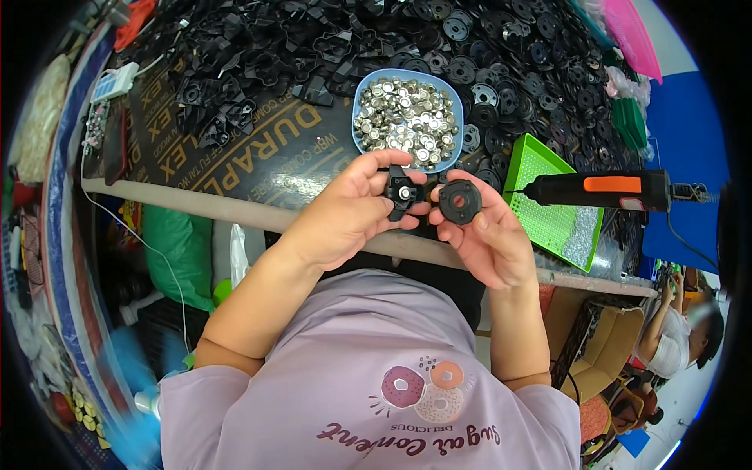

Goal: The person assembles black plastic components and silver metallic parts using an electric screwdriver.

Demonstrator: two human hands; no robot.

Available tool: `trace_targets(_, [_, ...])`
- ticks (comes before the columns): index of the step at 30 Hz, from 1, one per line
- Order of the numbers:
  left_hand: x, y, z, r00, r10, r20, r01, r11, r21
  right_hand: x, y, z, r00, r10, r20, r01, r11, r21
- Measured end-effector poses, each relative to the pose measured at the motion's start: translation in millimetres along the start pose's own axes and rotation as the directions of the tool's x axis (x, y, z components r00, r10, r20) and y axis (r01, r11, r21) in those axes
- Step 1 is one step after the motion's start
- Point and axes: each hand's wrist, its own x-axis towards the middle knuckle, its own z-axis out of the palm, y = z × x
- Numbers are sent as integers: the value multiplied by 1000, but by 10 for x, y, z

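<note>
Between the fingers of my left hand (345, 207) is a black plastic bracket (401, 188) with a round silver metal piece at its middle. My right hand (497, 239) grips a round black disc (460, 201) with a hole in its centre, held by the rim. The two parts are close together but apart, above the table's near edge. Just beyond my hands stands a blue bowl (356, 117) filled with small silver metal caps. To the right of my right hand, a black and orange electric screwdriver (603, 190) hangs level over a green tray (521, 160).
Small silver screws (581, 235) lie in the green tray. Black brackets (235, 70) pile up at the back left, black discs (540, 78) at the back right. A white power strip (115, 84) lies far left. An open cardboard box (607, 345) stands lower right, near other people.
</note>
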Motion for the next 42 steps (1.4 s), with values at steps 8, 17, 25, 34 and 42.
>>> trace_targets(8, [4, -36, 4, 999, -18, 35, 18, 1000, -5, -9, -17, 53, 997, -82, 8, 82, 982, -168])
trace_targets(17, [0, -19, 37, 993, -111, 48, 112, 994, -16, 93, -145, 320, 862, -274, 426, 416, -95, -904])
trace_targets(25, [6, -39, 46, 991, -96, 96, 96, 995, 3, 115, -123, 330, 880, -212, 425, 403, -144, -904])
trace_targets(34, [20, -51, 56, 988, -117, 97, 119, 993, -13, 101, -93, 270, 887, -267, 376, 363, -98, -927])
trace_targets(42, [35, -81, 149, 993, -101, 58, 101, 995, 11, 67, -32, 240, 872, -304, 385, 356, -147, -923])
